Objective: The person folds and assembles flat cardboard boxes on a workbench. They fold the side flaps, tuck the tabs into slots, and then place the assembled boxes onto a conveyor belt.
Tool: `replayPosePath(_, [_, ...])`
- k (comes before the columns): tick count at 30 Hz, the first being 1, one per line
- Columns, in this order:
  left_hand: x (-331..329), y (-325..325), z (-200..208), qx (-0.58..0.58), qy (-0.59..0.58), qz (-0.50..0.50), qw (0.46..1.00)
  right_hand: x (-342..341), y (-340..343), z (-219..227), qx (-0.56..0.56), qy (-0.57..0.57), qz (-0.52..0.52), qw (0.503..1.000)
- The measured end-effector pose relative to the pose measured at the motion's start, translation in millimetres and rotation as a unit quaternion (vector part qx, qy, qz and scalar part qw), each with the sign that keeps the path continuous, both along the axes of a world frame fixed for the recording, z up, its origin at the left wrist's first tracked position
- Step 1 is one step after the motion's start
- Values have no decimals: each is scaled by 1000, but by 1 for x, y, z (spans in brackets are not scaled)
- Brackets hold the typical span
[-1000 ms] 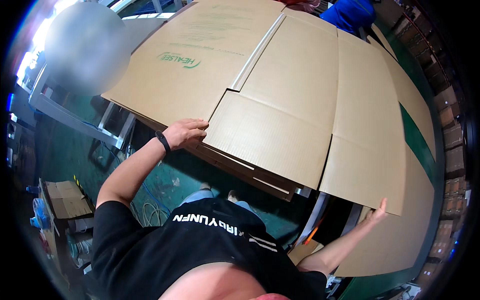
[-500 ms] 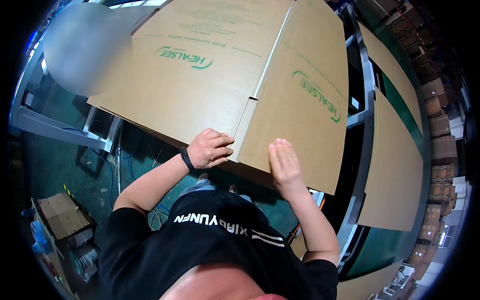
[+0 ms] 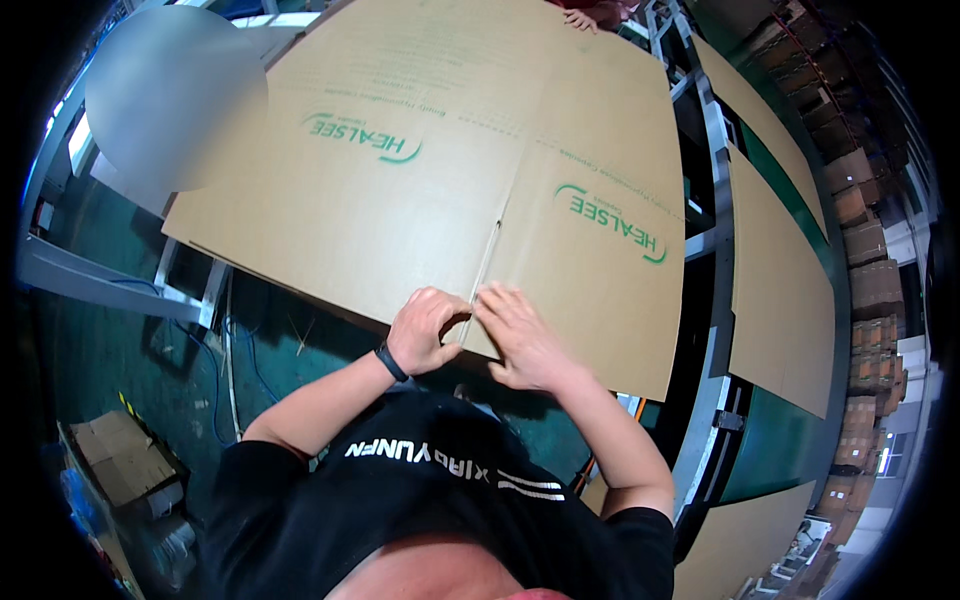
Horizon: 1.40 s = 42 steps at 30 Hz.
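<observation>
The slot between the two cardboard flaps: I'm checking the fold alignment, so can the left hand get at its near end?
Probably yes: the left hand already rests at the slot end on the cardboard sheet, beside the right hand; nothing blocks it.

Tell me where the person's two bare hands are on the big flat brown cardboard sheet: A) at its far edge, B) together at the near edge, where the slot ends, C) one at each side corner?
B: the left hand and right hand meet at the near edge of the flat brown cardboard sheet, at the slot.
</observation>
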<state>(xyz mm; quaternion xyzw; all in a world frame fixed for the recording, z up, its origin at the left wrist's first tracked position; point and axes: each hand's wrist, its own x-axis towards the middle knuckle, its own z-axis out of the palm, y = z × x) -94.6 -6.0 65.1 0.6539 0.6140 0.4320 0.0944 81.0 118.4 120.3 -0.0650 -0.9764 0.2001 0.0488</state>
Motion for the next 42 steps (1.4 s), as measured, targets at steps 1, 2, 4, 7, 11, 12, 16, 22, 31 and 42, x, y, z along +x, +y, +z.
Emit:
replayPosePath(1, [0, -1, 0, -3, -7, 8, 1000, -12, 2, -12, -32, 48, 16, 998])
replayPosePath(2, [2, 0, 0, -5, -16, 15, 1000, -21, 2, -16, -62, 93, 31, 993])
replayPosePath(4, [4, -2, -5, -13, -13, 15, 1000, -25, 0, -17, -69, 105, 16, 992])
replayPosePath(7, [-2, 0, -4, -20, 1, 9, 1000, -30, -2, -23, -71, 156, 8, 985])
replayPosePath(11, [0, 1, -3, -20, 17, 4, 1000, -28, 1, -33, -102, 169, 14, 980])
replayPosePath(12, [2, 1, -2, -16, 17, 5, 1000, -26, 2, -34, -109, 165, 16, 980])
replayPosePath(16, [4, 2, 3, -28, 30, 0, 999, -19, 4, -39, -118, 122, 21, 985])
replayPosePath(22, [14, 4, 14, -75, 137, -29, 987, 30, 19, -31, -179, 159, -44, 970])
replayPosePath(31, [16, 5, 7, -131, 102, -26, 986, 53, 22, -33, -64, 108, -35, 991])
replayPosePath(42, [13, 2, 5, -134, 114, -8, 984, 42, 23, -34, -86, 130, -40, 987])
